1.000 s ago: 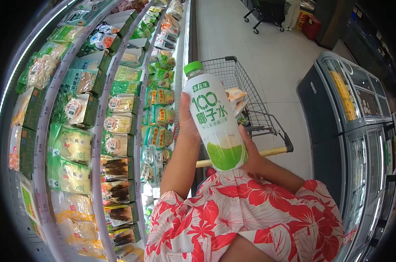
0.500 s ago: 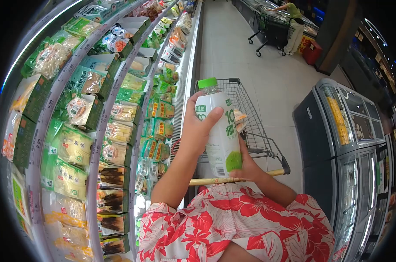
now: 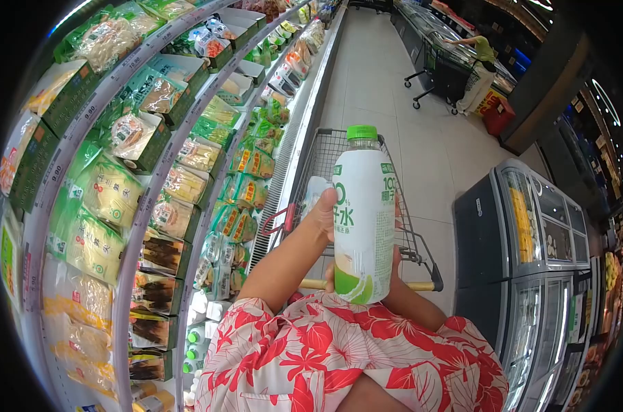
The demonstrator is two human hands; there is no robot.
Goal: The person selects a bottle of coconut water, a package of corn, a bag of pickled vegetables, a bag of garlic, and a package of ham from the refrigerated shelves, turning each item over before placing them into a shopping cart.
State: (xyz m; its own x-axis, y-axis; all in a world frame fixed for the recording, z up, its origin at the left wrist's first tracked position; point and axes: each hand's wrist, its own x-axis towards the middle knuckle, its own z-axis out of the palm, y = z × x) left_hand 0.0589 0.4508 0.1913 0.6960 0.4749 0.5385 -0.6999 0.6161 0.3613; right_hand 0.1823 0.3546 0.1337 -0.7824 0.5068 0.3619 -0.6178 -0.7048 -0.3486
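Upright in front of my chest is a coconut water bottle (image 3: 363, 223) with a green cap and a white and green label. My left hand (image 3: 320, 217) grips its left side, the thumb on the label and the other fingers hidden behind. Low on the bottle, my right hand (image 3: 396, 266) wraps it from behind and the right, mostly hidden, with fingertips showing at the lower left edge. Beyond the bottle stands a wire shopping cart (image 3: 411, 240), its yellow handle (image 3: 425, 285) just in front of me.
Along my left runs a chilled shelf (image 3: 123, 226) full of packaged food, with several green-capped bottles (image 3: 195, 340) low down. A glass-doored freezer (image 3: 524, 226) stands on the right. Farther up the aisle, a person (image 3: 482, 62) is beside another cart (image 3: 443, 72) and a red bin (image 3: 499, 117).
The bottle has been turned in my hands, so a different side of its label faces me. It sits slightly farther right and straighter. The view has shifted a little.
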